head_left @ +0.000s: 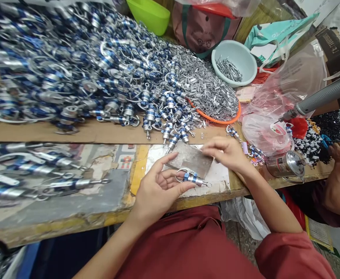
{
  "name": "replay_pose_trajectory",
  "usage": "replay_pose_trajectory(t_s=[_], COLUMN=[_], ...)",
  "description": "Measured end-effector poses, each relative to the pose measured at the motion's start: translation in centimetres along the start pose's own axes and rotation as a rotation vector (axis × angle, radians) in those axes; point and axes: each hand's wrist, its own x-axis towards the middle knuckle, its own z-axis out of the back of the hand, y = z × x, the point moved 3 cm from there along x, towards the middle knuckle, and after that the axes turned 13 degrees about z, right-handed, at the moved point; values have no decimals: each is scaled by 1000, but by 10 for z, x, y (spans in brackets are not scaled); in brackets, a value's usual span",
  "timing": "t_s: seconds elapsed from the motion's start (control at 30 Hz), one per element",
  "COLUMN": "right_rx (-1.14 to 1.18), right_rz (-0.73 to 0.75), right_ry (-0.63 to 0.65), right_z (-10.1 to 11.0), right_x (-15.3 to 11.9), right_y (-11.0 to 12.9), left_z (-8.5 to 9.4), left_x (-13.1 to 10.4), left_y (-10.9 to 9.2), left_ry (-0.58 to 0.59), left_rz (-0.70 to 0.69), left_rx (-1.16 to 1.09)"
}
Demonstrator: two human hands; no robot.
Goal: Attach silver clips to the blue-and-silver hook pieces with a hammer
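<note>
The left grip (155, 188) is clamped on a blue-silver clasp (191, 177), long axis crosswise, ring end pointing rightward from the palm; the right grip (225, 152), by the metal plate (186, 158) just beyond, I cannot tell.

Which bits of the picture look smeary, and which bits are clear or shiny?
Head view, far left: the silver-and-blue pieces on the bench look smeared; head view, middle: the striped piece in the left hand looks clearer; head view, right: the see-through plastic bag has pale, shiny streaks.
</note>
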Motion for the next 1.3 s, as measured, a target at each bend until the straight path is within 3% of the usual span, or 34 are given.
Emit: replay_pose_trajectory(t_s=[0.07, 0.13, 0.33, 0.4, 0.67, 0.9, 0.93, 1.0, 1.07, 1.1, 1.17, 1.2, 1.23, 1.3], right_rx=[55, 22, -100, -192, -637, -800, -785, -766, -807, -837, -843, -800, -741, -627], right_rz=[85, 160, 388, 507, 761, 761, 748, 634, 319, 113, -250, -358, -410, -405], right_ry=[175, 249, -45, -80, 61, 200, 198, 71, -85, -104, -5, 65, 95, 22], right_z=[-9, -17, -28, -30, -31, -32, -30, -21, -6, 1, 9, 11, 12, 13], right_x=[-9, -12, -11, -16, -34, -48, -54, -69, -86, -95, -113, -120, -124, -124], right_y=[22, 36, 41, 42, 55, 60, 58, 48, 28, 16, -9, -17, -22, -19], left_z=[0, 0, 1, 1, 1, 2, 2, 2, 2, 2, 2, 2, 3, 3], left_x=[-1, -1, 0, 0, -1, -1, -1, -1, -1, -1, -1, 0, 0, 0], left_y=[-1, 0, 3, 2, 2, 4, 4, 4, 4, 5, 5, 6, 6, 6], left_ry=[6, 13, 30, 24, 32, -4, -13, -28, -36, -37, -38, -40, -42, -44], left_rz=[13, 14, -3, 2, -22, -27, -28, -27, -23, -22, -25, -30, -33, -38], left_rx=[-2, -4, 4, 9, -9, 14, 20, 23, 26, 29, 33, 33, 34, 38])
